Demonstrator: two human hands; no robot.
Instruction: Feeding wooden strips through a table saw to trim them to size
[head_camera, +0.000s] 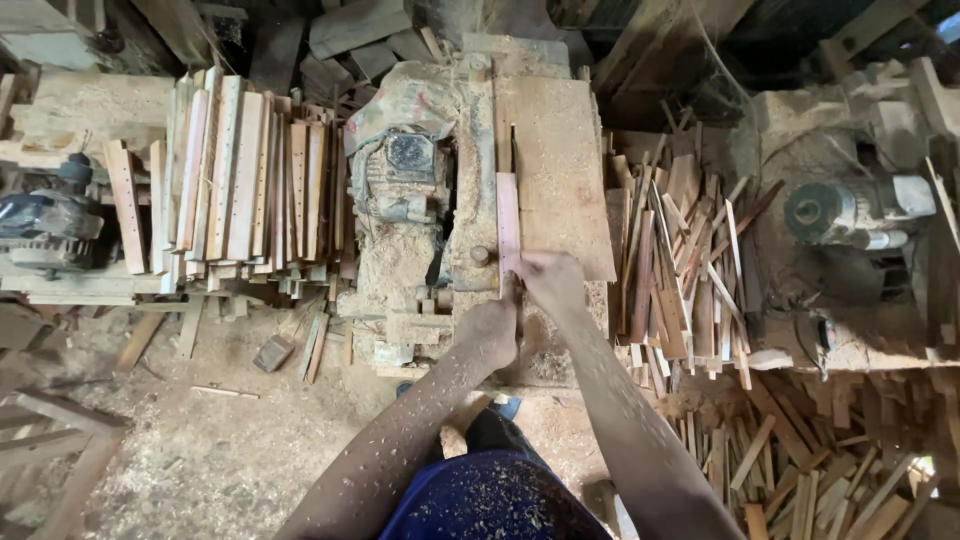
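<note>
A narrow pinkish wooden slat (508, 222) lies lengthwise on the sawdust-covered saw table (560, 160), along the blade slot. My right hand (548, 280) grips the slat's near end. Right beside it, my left hand (490, 328) presses against the same end from the left. Both forearms are flecked with sawdust. A dusty motor (405, 170) sits on the machine just left of the slat.
A stack of long cut slats (240, 180) lies on a bench to the left. A heap of thin offcuts (690, 260) fills the right side, with more scraps (820, 470) on the floor. Another motor (850, 210) stands at the right, and a machine (50, 225) at far left.
</note>
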